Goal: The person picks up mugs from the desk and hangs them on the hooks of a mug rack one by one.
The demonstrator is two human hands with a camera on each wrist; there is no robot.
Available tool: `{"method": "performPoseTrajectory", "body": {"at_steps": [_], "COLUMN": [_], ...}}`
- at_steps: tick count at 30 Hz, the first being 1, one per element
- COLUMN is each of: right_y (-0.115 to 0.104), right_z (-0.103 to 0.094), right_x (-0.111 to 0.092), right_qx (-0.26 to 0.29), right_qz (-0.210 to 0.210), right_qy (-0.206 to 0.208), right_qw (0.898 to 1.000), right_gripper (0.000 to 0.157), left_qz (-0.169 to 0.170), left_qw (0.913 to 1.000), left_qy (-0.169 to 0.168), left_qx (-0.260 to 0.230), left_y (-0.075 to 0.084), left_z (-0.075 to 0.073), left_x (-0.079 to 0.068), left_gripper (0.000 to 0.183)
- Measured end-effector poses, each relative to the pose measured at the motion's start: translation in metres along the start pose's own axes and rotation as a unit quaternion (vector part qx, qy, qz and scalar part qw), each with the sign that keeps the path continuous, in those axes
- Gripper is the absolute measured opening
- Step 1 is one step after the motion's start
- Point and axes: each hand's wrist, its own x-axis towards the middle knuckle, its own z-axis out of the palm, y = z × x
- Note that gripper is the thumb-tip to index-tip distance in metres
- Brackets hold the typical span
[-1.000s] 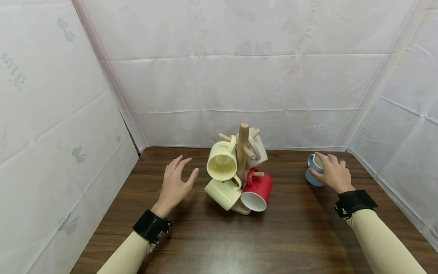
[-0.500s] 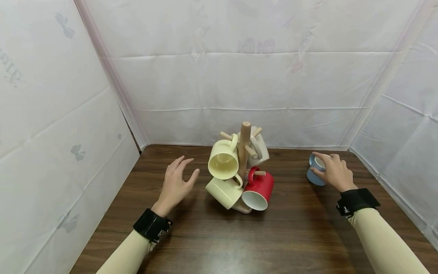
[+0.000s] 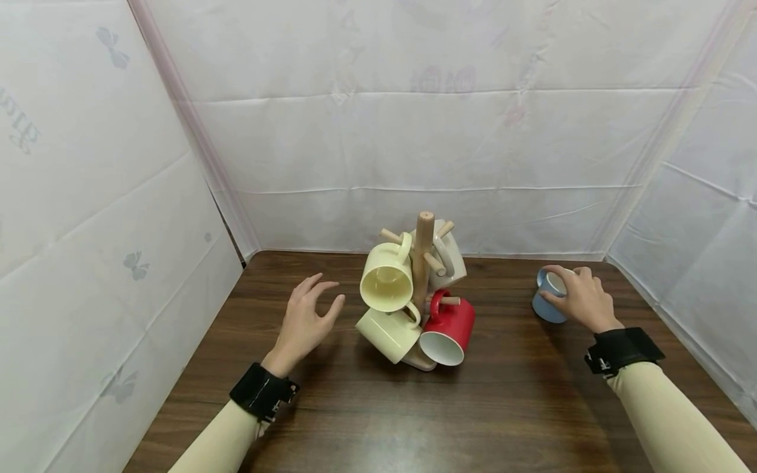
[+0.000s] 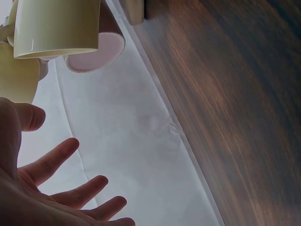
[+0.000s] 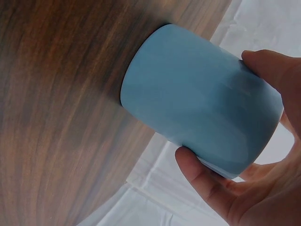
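On the right of the table stands an upright blue mug (image 3: 547, 310). My right hand (image 3: 585, 302) grips it near the rim from above, thumb on one side and fingers on the other, as the right wrist view shows on the mug's blue wall (image 5: 188, 89). Left of the wooden mug tree (image 3: 423, 243), my left hand (image 3: 304, 322) holds nothing, its fingers spread and apart from the mugs. Hanging on the tree are an upper pale yellow mug (image 3: 375, 263), a lower pale yellow mug (image 3: 384, 332), a red mug (image 3: 457, 322) and a white mug (image 3: 454, 263).
A dark wooden table (image 3: 473, 420) carries everything. White sheeting (image 3: 296, 144) walls in its back and both sides. One upper peg (image 3: 434, 264) of the tree, facing front right, bears no mug.
The head view has shifted slightly. Around the blue mug, the right hand's thumb and index finger sit a little closer in. The left hand stays about where it was.
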Motion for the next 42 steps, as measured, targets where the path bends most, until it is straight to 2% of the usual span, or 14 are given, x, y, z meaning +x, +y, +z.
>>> {"method": "performPoseTrajectory", "body": {"at_steps": [6, 17, 25, 35, 42], "right_y": [-0.001, -0.015, -0.032, -0.058, -0.078], "right_z": [-0.004, -0.02, -0.029, -0.048, -0.059], "right_x": [-0.005, -0.015, -0.025, -0.034, -0.044], "right_qx": [0.01, 0.056, 0.107, 0.161, 0.188], "right_qz": [-0.004, -0.025, -0.091, -0.113, -0.133], "right_qy": [0.017, 0.089, 0.163, 0.199, 0.209], "right_qw": [1.0, 0.994, 0.977, 0.96, 0.95], "right_gripper": [0.056, 0.055, 0.058, 0.061, 0.066], "left_qz": [0.006, 0.02, 0.049, 0.083, 0.116], "left_qw": [0.9999, 0.9982, 0.9951, 0.9887, 0.9822], "left_qy": [-0.001, -0.005, 0.004, 0.032, 0.074], "left_qx": [-0.009, -0.056, -0.086, -0.121, -0.128], "left_y": [0.002, 0.014, 0.027, 0.044, 0.065], "left_z": [0.0, -0.002, -0.002, -0.005, -0.013], "left_x": [0.0, 0.001, 0.001, 0.003, 0.007], "left_gripper": [0.033, 0.043, 0.05, 0.055, 0.056]}}
